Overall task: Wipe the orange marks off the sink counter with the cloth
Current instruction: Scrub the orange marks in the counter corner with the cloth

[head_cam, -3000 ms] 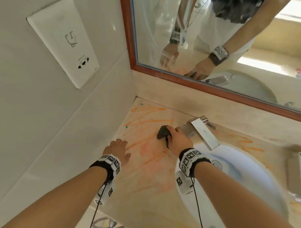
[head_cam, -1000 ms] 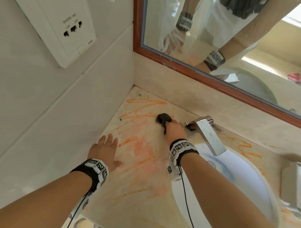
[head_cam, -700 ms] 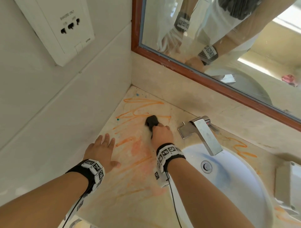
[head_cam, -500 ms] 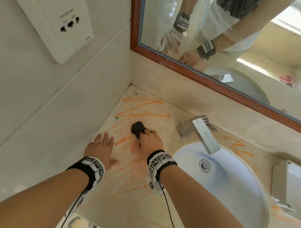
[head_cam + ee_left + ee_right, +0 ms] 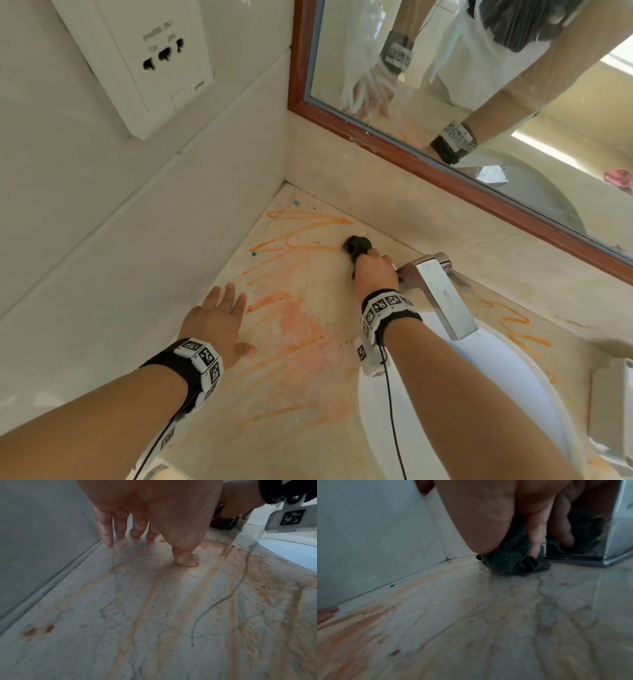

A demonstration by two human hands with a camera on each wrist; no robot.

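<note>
- Right hand [image 5: 375, 274] grips the cloth [image 5: 357, 246] (balled, dark), pressing it on the counter [image 5: 308, 428] at the tap's [image 5: 442, 294] 9 o'clock.
- Left hand [image 5: 219, 325], fingers spread flat, rests on orange marks [image 5: 301, 329].

Chrome tap [image 5: 442, 294] over white basin [image 5: 507, 383]. Wood-framed mirror [image 5: 445, 85] on back wall. White shaver socket [image 5: 137, 58] on tiled left wall. Small teal dot [image 5: 253, 254] near the corner.

Bright daylight glares in the mirror [image 5: 479, 102], wrist views are dim, bluish and blurred, edges bend outward.
</note>
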